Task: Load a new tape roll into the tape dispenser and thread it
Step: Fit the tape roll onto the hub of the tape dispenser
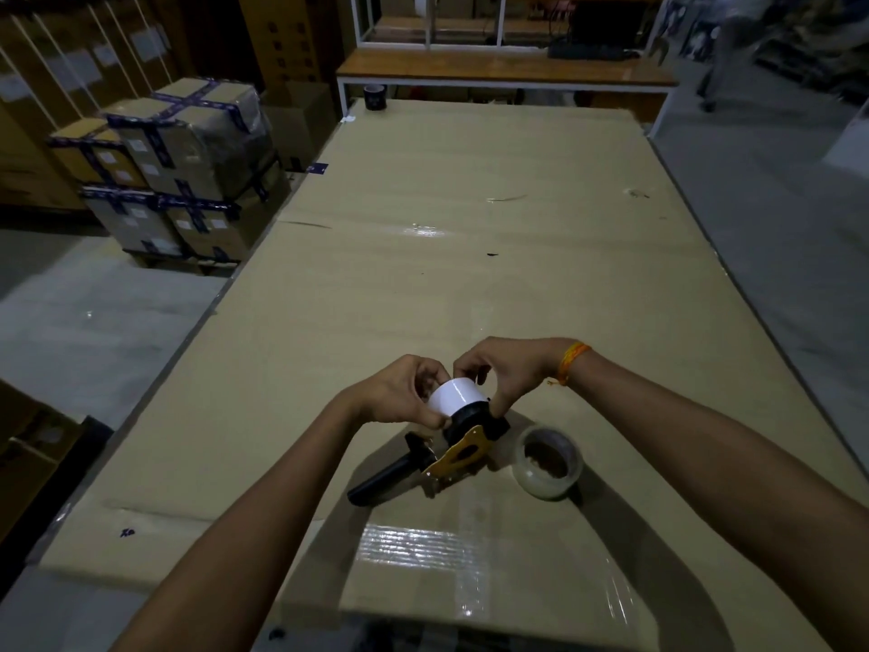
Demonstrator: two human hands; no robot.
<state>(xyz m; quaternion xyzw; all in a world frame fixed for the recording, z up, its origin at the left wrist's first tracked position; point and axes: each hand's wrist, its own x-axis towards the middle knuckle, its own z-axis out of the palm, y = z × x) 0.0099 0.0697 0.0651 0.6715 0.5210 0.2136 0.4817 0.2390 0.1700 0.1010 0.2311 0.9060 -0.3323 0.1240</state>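
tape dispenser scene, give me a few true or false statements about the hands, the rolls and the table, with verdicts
1. Both hands grip the white core: the left hand and right hand hold the white core at the tape dispenser. True.
2. The clear tape roll is already mounted on the dispenser. False: it sits on the cardboard-covered table, to the dispenser's right.
3. The dispenser's black handle points toward the near left. True.
4. The orange wristband is on the left wrist. False: it is on the right wrist.
5. A dark tape roll stands at the table's far end. True.
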